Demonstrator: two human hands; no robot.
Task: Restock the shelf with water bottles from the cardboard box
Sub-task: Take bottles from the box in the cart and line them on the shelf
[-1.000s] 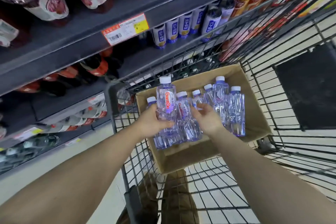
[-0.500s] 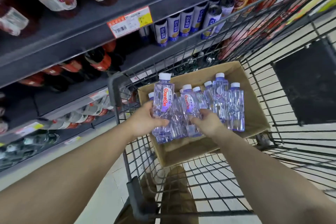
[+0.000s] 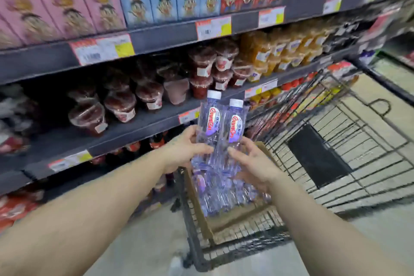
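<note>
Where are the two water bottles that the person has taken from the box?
In the head view, near the centre, the two water bottles stand upright side by side, held between the left hand and the right hand, above the cardboard box.

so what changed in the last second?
Both bottles came up out of the cardboard box: left hand holds one bottle, right hand the second bottle, now raised before the shelf. The view tilted up. Remaining bottles stay boxed in the cart.
</note>
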